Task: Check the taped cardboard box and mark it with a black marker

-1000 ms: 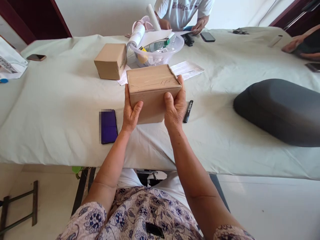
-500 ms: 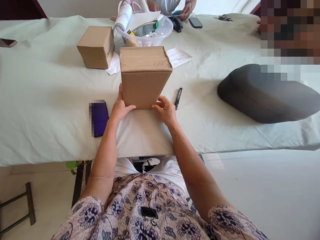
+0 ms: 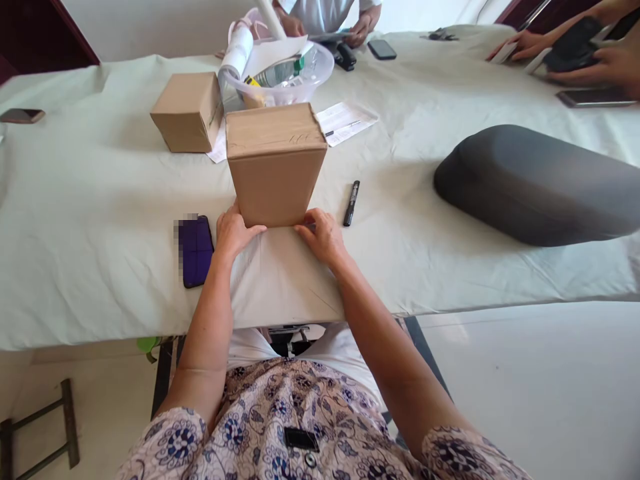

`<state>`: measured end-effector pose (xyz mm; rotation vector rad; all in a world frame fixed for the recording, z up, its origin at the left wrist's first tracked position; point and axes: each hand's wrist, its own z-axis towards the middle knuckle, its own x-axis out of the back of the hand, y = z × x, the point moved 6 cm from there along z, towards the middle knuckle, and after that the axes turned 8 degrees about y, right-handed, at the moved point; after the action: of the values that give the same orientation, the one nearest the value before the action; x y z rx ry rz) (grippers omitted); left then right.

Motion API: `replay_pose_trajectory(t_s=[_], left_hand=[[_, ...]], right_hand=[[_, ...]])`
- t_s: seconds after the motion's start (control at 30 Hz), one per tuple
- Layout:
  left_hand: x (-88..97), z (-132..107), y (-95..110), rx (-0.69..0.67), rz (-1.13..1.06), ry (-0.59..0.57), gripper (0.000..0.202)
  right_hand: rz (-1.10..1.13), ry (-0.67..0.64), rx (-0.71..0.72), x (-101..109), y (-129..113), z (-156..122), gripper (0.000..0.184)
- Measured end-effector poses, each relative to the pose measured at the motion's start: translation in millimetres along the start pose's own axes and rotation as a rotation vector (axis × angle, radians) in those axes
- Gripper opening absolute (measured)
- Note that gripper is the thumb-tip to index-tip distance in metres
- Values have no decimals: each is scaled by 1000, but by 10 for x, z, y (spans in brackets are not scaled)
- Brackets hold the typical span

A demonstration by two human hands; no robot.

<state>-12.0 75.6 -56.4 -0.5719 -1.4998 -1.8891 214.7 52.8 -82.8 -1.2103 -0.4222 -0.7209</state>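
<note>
A closed brown cardboard box point(image 3: 277, 183) stands upright on the cloth-covered table in front of me. My left hand point(image 3: 234, 232) grips its lower left corner, thumb along the front bottom edge and fingers partly hidden beside the box. At the lower right corner, my right hand point(image 3: 323, 237) holds it the same way, thumb pointing inward. A black marker pen point(image 3: 351, 203) lies just right of my right hand. To the left of my left hand is a dark purple phone or case point(image 3: 197, 252).
Behind the box are a smaller carton point(image 3: 185, 113), a clear plastic basin point(image 3: 320, 67) of supplies and a paper with a pen point(image 3: 347, 123). A large dark seat-shaped object point(image 3: 540, 183) occupies the right. Other people's hands point(image 3: 530, 47) are at the far side and far right.
The view has shifted slightly. My left fingers have slid lower along the box's side, and both hands now sit at its base. The box stays upright.
</note>
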Motion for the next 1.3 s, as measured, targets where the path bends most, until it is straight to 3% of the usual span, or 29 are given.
replay_pose_trajectory(t_s=[0.07,0.17,0.27,0.37,0.53,0.67,0.77,0.83,0.93,1.0,1.1,1.17,1.23,1.3], left_hand=[[24,3,26,-35,-39,25,80],[26,17,46,-81,-150,106,100],[-48,17,29,-32,-268,104,105],[-129,-2,31,22,-285,47,105],[-166,-17,38,30,-315,38,106],[-192,-15,15,3,-365,47,102],[-225,-15,-20,2,-374,36,103],[-242,-17,-40,4,-383,30,105],[-255,-24,-53,15,-407,24,109],[-258,-30,-47,22,-410,22,109],[-259,-38,-29,29,-404,25,110],[-258,-43,-15,26,-410,33,110],[-258,-47,-3,12,-421,45,110],[-262,-53,3,-2,-433,55,111]], right_hand=[[32,6,-1,114,58,26,24],[-40,217,16,437,270,135,34],[-206,376,-79,678,591,225,41],[-292,264,-151,648,768,250,42],[-253,222,-282,570,692,143,35],[117,269,-414,583,599,64,30],[544,331,-427,644,458,-7,33],[657,408,-311,770,260,-54,39],[655,524,-57,987,-153,-128,54],[685,546,77,1058,-429,-163,55],[641,680,182,1115,-733,-235,31],[596,743,219,1103,-880,-284,30],[587,727,273,1065,-1015,-315,28],[550,630,336,1008,-1156,-314,24]])
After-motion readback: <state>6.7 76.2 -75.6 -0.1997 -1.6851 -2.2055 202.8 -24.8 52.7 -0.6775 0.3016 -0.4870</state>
